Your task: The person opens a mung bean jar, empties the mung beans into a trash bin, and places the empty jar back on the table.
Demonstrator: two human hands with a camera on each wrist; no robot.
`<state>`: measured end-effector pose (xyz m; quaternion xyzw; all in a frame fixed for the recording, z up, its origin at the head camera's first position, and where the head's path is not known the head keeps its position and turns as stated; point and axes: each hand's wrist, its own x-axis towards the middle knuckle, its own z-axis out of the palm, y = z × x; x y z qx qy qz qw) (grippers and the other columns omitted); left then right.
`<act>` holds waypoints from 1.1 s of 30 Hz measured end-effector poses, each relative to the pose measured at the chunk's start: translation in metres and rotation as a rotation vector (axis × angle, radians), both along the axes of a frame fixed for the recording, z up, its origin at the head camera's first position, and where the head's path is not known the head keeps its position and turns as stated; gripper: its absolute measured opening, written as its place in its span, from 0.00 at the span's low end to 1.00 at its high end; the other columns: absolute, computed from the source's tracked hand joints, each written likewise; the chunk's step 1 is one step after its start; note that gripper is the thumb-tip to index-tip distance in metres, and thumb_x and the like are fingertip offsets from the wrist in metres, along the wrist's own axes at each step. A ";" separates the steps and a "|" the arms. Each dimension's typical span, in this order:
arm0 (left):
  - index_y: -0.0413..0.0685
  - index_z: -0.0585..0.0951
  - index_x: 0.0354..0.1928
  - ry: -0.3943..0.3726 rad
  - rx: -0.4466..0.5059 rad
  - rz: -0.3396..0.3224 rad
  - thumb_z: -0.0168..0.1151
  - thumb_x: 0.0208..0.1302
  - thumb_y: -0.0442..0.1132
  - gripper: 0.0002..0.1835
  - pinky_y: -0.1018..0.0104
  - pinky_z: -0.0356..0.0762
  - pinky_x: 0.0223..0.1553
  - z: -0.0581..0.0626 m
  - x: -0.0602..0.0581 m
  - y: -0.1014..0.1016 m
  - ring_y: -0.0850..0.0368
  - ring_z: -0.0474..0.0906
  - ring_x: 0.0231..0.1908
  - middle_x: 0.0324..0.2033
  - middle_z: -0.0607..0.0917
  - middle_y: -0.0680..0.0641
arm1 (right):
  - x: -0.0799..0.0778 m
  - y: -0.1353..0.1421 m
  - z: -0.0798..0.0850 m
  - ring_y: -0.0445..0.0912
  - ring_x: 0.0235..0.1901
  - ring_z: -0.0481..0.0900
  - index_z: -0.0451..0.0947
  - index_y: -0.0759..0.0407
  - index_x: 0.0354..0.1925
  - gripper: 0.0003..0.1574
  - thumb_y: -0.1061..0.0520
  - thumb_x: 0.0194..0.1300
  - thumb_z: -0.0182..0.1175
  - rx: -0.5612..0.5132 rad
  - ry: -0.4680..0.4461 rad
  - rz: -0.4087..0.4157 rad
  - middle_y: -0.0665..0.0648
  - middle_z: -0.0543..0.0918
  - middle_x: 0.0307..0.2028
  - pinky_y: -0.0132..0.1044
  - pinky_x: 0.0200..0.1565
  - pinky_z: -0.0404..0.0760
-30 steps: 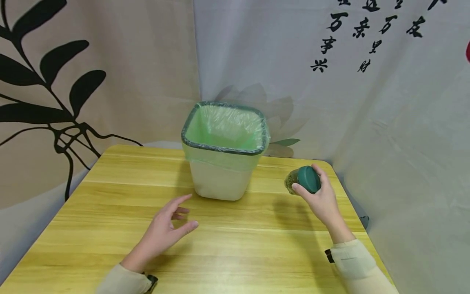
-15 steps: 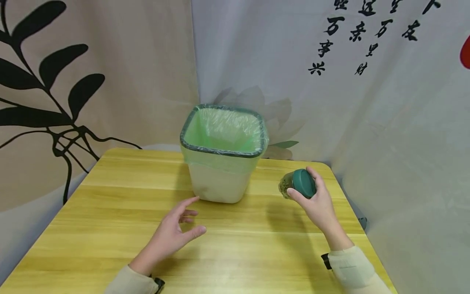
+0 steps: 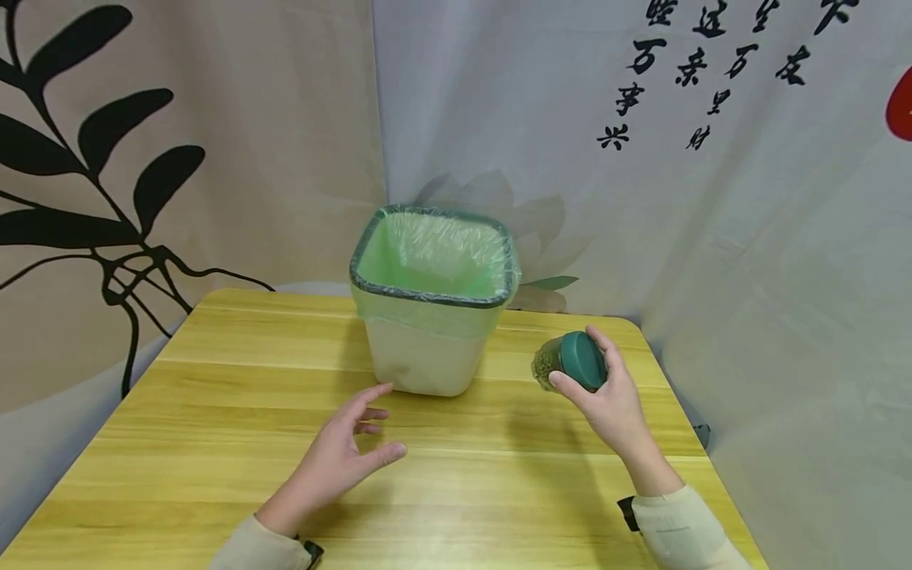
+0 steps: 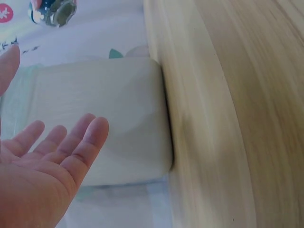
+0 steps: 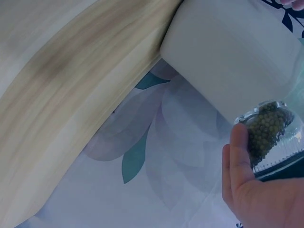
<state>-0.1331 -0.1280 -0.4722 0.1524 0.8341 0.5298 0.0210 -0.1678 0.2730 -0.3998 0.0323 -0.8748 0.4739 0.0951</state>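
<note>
My right hand (image 3: 616, 404) grips a clear jar (image 3: 547, 366) with a dark green lid (image 3: 584, 360). Thumb and fingers lie on either side of the lid, and the jar tilts with its base toward the left, above the table. Through its wall in the right wrist view, small green beans (image 5: 268, 130) lie heaped to one side. My left hand (image 3: 338, 455) holds nothing; its fingers are loosely extended and thumb spread, just in front of a white trash bin (image 3: 423, 356). That bin stands upright, lined with a thin green bag (image 3: 456, 245) folded over its dark rim.
The wooden table (image 3: 249, 412) has its back edge behind the bin and its right edge beyond my right arm. A printed cloth backdrop (image 3: 285, 119) with leaves and black writing hangs behind and to the right.
My right hand has moved left with the jar, nearer the bin. The left hand has shifted a little right, toward the bin's base. The bin stays in place.
</note>
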 end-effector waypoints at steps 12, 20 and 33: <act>0.59 0.65 0.81 0.116 -0.020 -0.035 0.80 0.61 0.54 0.50 0.52 0.86 0.61 0.005 -0.005 0.012 0.44 0.79 0.66 0.77 0.71 0.46 | 0.006 -0.009 0.003 0.59 0.65 0.77 0.52 0.39 0.85 0.58 0.46 0.69 0.74 -0.017 0.007 0.021 0.63 0.69 0.75 0.32 0.54 0.80; 0.60 0.66 0.81 0.156 -0.042 -0.071 0.81 0.60 0.53 0.50 0.56 0.84 0.63 0.009 -0.006 0.027 0.49 0.76 0.69 0.79 0.69 0.50 | 0.012 -0.019 0.002 0.58 0.64 0.79 0.53 0.38 0.84 0.57 0.47 0.69 0.74 -0.044 0.000 0.051 0.61 0.70 0.75 0.30 0.54 0.82; 0.61 0.63 0.82 0.177 -0.100 -0.130 0.79 0.61 0.57 0.51 0.50 0.81 0.67 0.014 -0.009 0.049 0.51 0.74 0.72 0.81 0.65 0.51 | 0.016 -0.032 -0.002 0.57 0.62 0.81 0.56 0.36 0.83 0.56 0.48 0.67 0.76 -0.081 0.006 0.089 0.60 0.71 0.74 0.34 0.54 0.85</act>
